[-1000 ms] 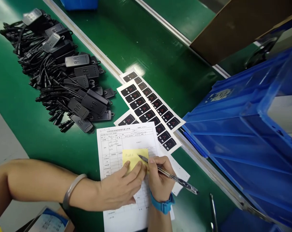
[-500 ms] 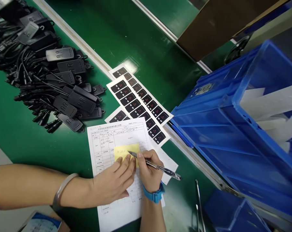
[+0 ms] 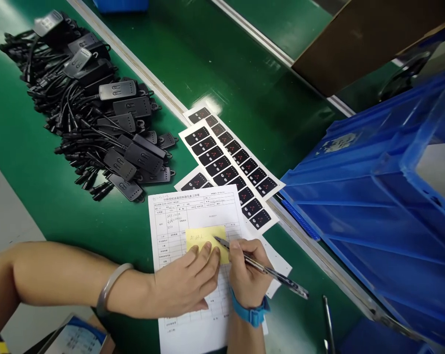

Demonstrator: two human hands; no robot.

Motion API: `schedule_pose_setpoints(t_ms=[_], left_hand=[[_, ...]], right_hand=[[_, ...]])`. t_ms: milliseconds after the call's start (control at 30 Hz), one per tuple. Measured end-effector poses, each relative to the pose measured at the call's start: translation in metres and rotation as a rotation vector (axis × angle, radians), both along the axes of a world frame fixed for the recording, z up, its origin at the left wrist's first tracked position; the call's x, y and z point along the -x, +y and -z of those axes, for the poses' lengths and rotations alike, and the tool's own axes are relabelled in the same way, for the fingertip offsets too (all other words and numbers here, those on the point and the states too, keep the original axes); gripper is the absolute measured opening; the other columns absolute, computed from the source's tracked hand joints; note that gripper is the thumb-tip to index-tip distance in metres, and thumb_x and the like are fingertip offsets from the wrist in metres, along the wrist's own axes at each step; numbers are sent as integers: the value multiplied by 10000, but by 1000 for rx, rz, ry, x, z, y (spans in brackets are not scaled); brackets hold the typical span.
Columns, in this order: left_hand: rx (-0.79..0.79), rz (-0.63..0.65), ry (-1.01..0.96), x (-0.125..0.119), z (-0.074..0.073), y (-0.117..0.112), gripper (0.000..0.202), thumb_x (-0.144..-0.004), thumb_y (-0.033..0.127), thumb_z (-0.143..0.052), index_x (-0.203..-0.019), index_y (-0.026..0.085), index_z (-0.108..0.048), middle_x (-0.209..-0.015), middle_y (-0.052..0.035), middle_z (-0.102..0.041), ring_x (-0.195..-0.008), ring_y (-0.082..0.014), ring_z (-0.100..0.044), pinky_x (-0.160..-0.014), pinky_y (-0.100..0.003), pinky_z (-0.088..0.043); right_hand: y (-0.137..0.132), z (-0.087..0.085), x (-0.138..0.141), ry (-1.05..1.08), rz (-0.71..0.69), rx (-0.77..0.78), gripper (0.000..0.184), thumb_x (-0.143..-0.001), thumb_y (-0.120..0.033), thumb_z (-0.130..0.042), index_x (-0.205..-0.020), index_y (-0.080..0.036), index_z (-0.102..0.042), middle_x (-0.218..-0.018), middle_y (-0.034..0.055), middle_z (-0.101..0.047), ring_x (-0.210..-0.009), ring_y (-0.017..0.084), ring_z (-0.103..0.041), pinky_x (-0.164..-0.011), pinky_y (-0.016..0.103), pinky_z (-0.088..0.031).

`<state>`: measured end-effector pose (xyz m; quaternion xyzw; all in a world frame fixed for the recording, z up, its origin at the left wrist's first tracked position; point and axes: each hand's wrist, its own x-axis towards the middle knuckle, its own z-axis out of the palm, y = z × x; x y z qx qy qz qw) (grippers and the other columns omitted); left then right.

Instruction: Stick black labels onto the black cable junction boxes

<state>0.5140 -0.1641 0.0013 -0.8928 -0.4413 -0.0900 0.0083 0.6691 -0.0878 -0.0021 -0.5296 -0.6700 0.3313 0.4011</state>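
Observation:
My right hand (image 3: 249, 271), with a blue band at the wrist, is closed around a pen (image 3: 270, 271). The pen's tip rests at the upper right part of a yellow sticky note (image 3: 200, 236) that bears some handwriting. Flat across the note's lower edge lies my left hand (image 3: 185, 285), fingers stretched out and pressing it down. Beneath both hands is a printed form (image 3: 163, 275) with a table and handwritten entries. Sheets of black labels (image 3: 225, 169) lie just beyond the form, partly covered by its top edge.
A heap of black cabled controllers (image 3: 97, 108) spreads over the green table (image 3: 67, 216) at the left. To the right stands a large blue crate (image 3: 362, 196), with a brown cardboard box (image 3: 366, 44) behind it. A thin metal tool (image 3: 328, 319) lies at the lower right.
The view has shifted, so everything appears farther right. The pen's tip has moved slightly right across the note. My left hand keeps its place on the paper.

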Motion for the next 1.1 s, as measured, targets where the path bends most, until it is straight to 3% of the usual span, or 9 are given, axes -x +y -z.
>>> schedule_pose_setpoints(t_ms=[167, 533, 1100], left_hand=[[-5, 4, -50, 2, 1, 0, 667, -880, 623, -556, -1291, 98, -580, -1403, -163, -557, -1283, -362, -482, -1005, -449, -343], [18, 15, -48, 1, 3, -2, 636, -909, 593, -528, -1305, 97, -565, -1428, -169, -535, -1302, -367, -464, -1017, -458, -330], [38, 24, -27, 1, 1, -3, 627, -915, 598, -513, -1306, 110, -567, -1432, -175, -524, -1303, -362, -466, -1001, -447, -342]], right_hand=[[2, -7, 6, -41, -38, -3, 247, -900, -210, -617, -683, -199, -499, -529, -69, -521, -447, 85, -451, -434, 198, -399], [-1, -4, 1, -103, -67, 8, 267, -889, -211, -632, -673, -205, -474, -513, -81, -507, -434, 77, -438, -440, 197, -377], [-2, -1, 1, -66, 3, 34, 265, -895, -226, -620, -685, -215, -459, -516, -75, -497, -453, 94, -419, -469, 234, -373]])
